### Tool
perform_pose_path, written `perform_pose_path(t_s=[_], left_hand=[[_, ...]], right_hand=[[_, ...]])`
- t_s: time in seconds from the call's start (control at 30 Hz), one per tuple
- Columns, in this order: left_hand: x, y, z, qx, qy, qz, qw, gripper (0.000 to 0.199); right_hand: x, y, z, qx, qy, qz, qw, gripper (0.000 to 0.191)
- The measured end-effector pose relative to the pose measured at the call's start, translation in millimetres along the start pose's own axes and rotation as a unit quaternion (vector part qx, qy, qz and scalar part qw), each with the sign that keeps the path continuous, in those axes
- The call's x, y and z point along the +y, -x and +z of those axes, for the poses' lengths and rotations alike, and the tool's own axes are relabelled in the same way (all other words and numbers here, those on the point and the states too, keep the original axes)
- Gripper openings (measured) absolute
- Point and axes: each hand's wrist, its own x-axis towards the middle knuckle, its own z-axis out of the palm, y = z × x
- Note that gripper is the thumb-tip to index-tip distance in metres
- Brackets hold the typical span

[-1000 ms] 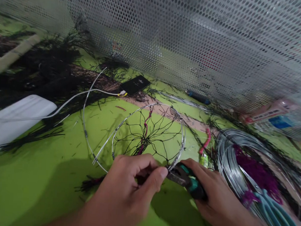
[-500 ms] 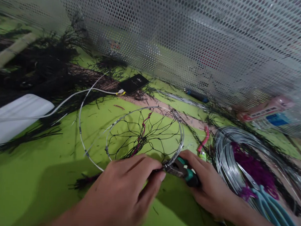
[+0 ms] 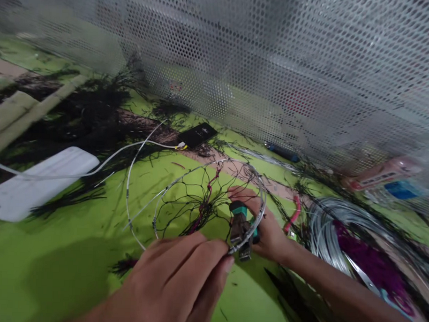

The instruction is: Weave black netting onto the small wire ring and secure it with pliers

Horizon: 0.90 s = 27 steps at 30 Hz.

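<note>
My left hand [image 3: 182,277] pinches the near edge of a round wire hoop [image 3: 263,195] between thumb and fingers. Knotted black netting [image 3: 207,207] spans the hoop, gathered at its middle with a dark pink cord through it. My right hand [image 3: 270,231] is wrapped around pliers [image 3: 237,225] with black and teal handles. Their metal head points toward me beside the hoop's right edge; whether the jaws touch the wire I cannot tell. A loose tail of wire [image 3: 128,191] curves off to the left. The left palm is hidden.
A wire coil [image 3: 324,230] lies at right with purple netting [image 3: 376,270] and scissors [image 3: 365,276]. Behind the hoop is a black phone-like device [image 3: 197,134], cabled toward a white power bank [image 3: 48,183]. Black netting [image 3: 96,124] and bamboo pieces [image 3: 43,108] lie left. A perforated metal panel [image 3: 256,54] rises behind.
My right hand has turned the pliers, swinging their head from pointing left to pointing toward me, with the hand now farther forward. My left hand still pinches the hoop. The view has shifted slightly.
</note>
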Motion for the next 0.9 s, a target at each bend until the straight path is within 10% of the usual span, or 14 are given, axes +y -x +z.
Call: perform_pose_path(t_s=[0.57, 0.83, 0.9], left_hand=[[-3, 0, 1.2, 0.069, -0.015, 0.002, 0.997, 0.012], [-17, -2, 5.3, 0.070, -0.160, 0.130, 0.976, 0.011], [-18, -2, 10.5, 0.064, -0.159, 0.155, 0.973, 0.013]], right_hand=[[6, -26, 12, -0.010, -0.034, -0.017, 0.999, 0.046], [-45, 23, -62, -0.139, 0.007, 0.179, 0.974, 0.030], [-61, 47, -73, -0.215, -0.089, 0.343, 0.910, 0.033]])
